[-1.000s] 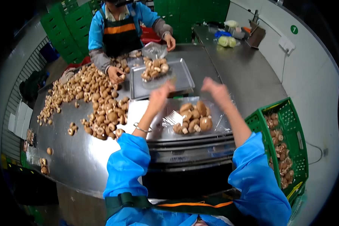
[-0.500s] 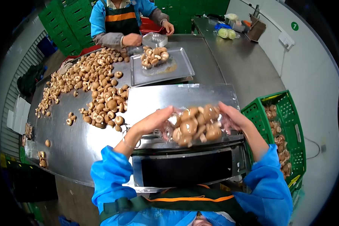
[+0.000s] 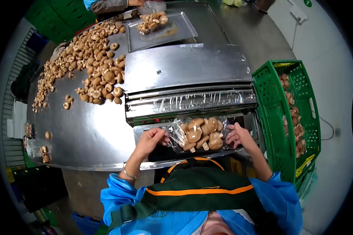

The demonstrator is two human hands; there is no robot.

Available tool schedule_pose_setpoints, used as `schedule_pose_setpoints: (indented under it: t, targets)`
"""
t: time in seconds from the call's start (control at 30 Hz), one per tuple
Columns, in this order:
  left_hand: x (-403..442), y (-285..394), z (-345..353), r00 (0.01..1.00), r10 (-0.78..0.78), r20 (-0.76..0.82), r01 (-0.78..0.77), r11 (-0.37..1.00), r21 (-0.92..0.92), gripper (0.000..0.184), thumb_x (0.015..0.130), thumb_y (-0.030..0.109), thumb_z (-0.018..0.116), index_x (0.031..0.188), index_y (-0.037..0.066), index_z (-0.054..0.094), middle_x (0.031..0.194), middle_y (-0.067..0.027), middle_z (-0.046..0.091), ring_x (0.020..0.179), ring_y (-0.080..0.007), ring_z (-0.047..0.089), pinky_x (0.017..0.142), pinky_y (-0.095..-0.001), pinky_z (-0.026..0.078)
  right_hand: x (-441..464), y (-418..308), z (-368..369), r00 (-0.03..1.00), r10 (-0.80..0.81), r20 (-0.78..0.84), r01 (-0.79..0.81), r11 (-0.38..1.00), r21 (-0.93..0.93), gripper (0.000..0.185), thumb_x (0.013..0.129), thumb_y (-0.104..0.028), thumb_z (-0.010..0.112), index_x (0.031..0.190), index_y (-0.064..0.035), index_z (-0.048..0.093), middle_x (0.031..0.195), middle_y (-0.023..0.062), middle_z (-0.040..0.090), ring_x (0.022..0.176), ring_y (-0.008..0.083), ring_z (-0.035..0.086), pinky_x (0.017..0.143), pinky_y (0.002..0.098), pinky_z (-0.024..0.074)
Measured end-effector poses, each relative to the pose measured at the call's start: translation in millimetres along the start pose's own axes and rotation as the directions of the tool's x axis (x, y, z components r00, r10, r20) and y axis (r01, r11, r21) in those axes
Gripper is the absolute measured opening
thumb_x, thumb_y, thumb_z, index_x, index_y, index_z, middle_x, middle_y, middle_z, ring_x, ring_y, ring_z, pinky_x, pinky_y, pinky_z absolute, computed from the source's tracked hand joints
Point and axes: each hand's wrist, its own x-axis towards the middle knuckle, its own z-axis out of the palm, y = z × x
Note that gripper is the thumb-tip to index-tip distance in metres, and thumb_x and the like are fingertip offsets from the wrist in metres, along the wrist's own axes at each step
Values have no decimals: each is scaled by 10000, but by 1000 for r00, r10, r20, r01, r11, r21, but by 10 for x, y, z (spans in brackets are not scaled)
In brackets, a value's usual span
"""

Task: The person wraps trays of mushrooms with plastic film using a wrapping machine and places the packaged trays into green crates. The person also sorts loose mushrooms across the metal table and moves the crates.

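A tray of brown mushrooms (image 3: 202, 134) under clear cling film (image 3: 177, 131) rests over the dark plate at the front of the wrapping machine. At the left end, my left hand (image 3: 150, 141) is closed with thumb and fingers pinching the loose film. My right hand (image 3: 240, 137) is at the opposite end, its fingers curled on the film edge there. The underside of the tray is hidden. Just behind it stands the wrapping machine (image 3: 184, 66), with a strip of film lying across its rollers.
Loose mushrooms (image 3: 102, 70) are heaped on the steel table (image 3: 90, 133) to the left. A metal tray (image 3: 184, 29) with a pack of mushrooms (image 3: 152, 22) lies behind the machine, near a co-worker's hand (image 3: 135, 2). On the right, a green crate (image 3: 276, 149) contains several packs.
Both my hands have brought the mushroom pack down and toward me, from above the machine onto its front plate. The view has tilted downward, leaving less of the co-worker visible.
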Motion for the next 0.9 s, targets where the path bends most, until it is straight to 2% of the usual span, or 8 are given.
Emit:
schedule_pose_setpoints:
  t: [0.1,0.2,0.37,0.5,0.57,0.73,0.8,0.9]
  targets:
    - [31,-161,264,932,135,-336,-98,987,126,297,917,264,462,745,34,540,607,-6,527,489,-65,450,454,-205,354,98,395,395,873,-299,-386,377,915,144,258,901,-216,483,1074,-28,519,634,-9,470,420,45,388,358,195,333]
    - [-118,-130,239,842,50,-536,-187,961,-204,274,916,266,469,770,49,551,508,24,445,427,-51,299,417,-194,261,-183,86,305,886,-59,-460,338,762,552,183,894,-122,473,1073,-83,455,536,-62,334,380,21,293,320,168,220]
    - [-1147,-556,24,803,-483,-348,258,809,-528,309,917,298,454,796,38,570,498,38,427,358,-35,296,329,-210,209,-676,1016,425,867,294,-403,81,714,696,149,887,-123,463,1036,-118,451,600,-48,385,398,51,345,341,179,293]
    - [-830,-1272,437,908,-341,-245,380,915,134,260,892,231,487,989,17,598,814,-50,619,685,-106,530,647,-225,441,-172,1347,928,951,309,-29,-285,906,314,328,869,-232,515,1158,-86,464,816,19,562,688,115,570,582,225,479]
    - [-673,-1158,526,977,-138,166,176,954,-243,275,861,204,526,1058,13,544,954,-82,589,771,-132,552,698,-259,469,-319,998,966,956,128,263,-213,922,324,381,860,-242,531,1190,-80,432,898,42,544,766,134,557,641,247,471]
    - [-555,-423,818,927,11,374,190,847,-496,243,851,170,537,1050,36,504,1016,-83,535,869,-146,522,786,-283,443,-857,634,817,890,-72,451,-310,631,711,526,838,-266,571,1271,-63,351,1102,99,500,962,181,523,788,303,449]
    - [-449,-148,1041,886,96,454,177,835,-521,235,847,156,541,1047,44,488,1041,-83,514,908,-151,510,821,-292,433,-950,645,684,896,-203,394,-263,471,842,587,829,-275,587,1303,-57,319,1184,122,482,1040,200,509,846,326,441]
    - [-273,221,1443,821,124,557,234,818,-526,232,841,136,548,1042,58,464,1078,-83,481,967,-159,492,873,-306,418,-1169,583,353,830,-500,248,339,805,487,705,798,-325,624,1335,-41,267,1278,125,427,1180,236,426,956,405,381]
